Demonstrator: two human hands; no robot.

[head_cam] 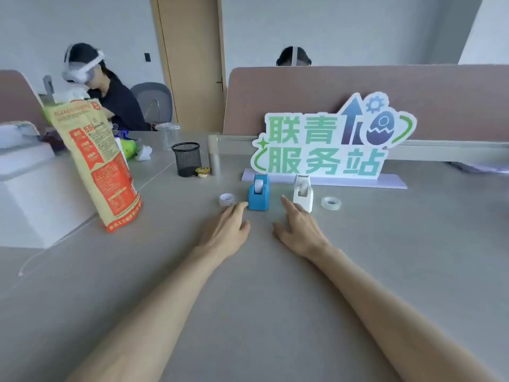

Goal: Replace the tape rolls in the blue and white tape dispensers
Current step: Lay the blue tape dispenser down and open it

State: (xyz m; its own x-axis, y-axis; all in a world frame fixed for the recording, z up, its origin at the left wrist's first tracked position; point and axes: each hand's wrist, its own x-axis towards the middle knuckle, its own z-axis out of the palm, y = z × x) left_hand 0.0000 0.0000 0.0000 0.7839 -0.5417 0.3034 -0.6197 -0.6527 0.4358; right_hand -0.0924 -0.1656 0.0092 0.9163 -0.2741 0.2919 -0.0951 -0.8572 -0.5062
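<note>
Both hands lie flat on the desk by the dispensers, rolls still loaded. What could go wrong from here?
1. The blue dispenser and white dispenser are small and stand free; pulling a roll out without steadying the base could tip or drag one, perhaps into the sign close behind.
2. The left spare roll and right spare roll lie loose beside them; old rolls, once removed, could get confused with these.

Grey desk [275,299], mauve partition [358,86], wooden door [192,59]
</note>
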